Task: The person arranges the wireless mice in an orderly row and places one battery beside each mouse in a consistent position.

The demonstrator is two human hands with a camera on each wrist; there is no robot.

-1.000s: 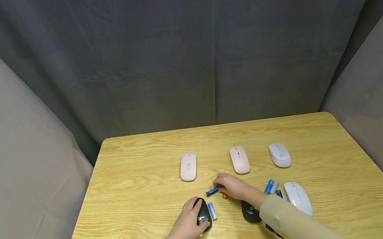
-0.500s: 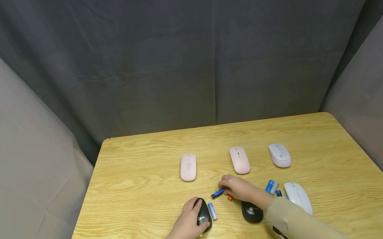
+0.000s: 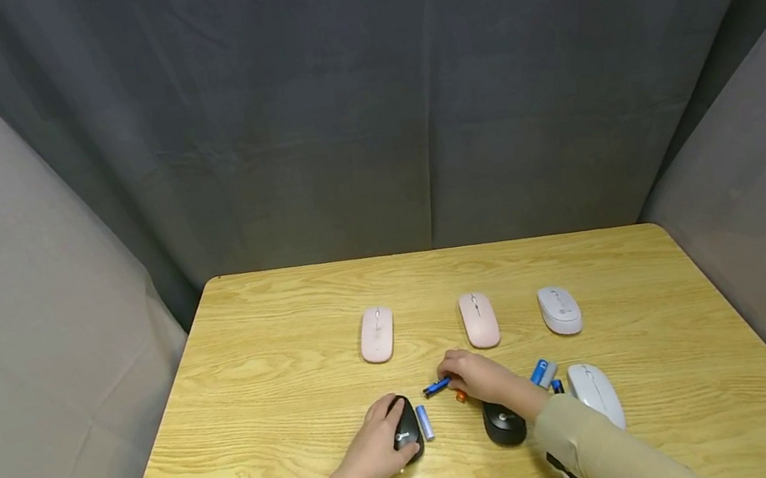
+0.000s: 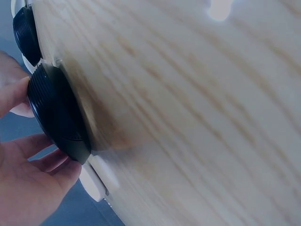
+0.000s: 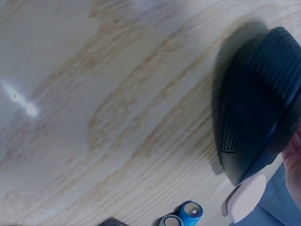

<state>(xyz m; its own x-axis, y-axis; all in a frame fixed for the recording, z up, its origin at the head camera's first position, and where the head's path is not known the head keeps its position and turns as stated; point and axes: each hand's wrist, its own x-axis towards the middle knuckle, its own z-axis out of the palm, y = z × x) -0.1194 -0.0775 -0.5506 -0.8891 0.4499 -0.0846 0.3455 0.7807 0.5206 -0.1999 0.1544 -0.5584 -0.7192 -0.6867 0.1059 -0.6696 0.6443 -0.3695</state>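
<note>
We find the left hand (image 3: 376,446) on the left black wireless mouse (image 3: 406,435), at the near middle of the wood-grain table (image 3: 280,349); the left wrist view confirms thumb and fingers gripping its opposite sides. Just right of that mouse we record a pale blue battery (image 3: 425,423) lying lengthwise, near to far. The right hand (image 3: 480,376), farther off and to the right, has its fingers curled and pinches a blue battery with a black end (image 3: 436,387), which points left out of the grip. The fingertips themselves are hidden from us. Against the near side of the same hand an orange battery end (image 3: 461,397) shows; whether the fingers hold it too, we cannot tell. Nearer than the right hand, and partly beneath the forearm, sits the right black wireless mouse (image 3: 505,424). Right of the forearm we note a bright blue battery (image 3: 539,371) beside a grey-blue battery (image 3: 549,375), a dark battery with a blue end (image 3: 557,386) and a large white mouse (image 3: 596,396). Along the far side we list, left to right, two pink mice (image 3: 377,335) and a small white mouse (image 3: 560,310)
</note>
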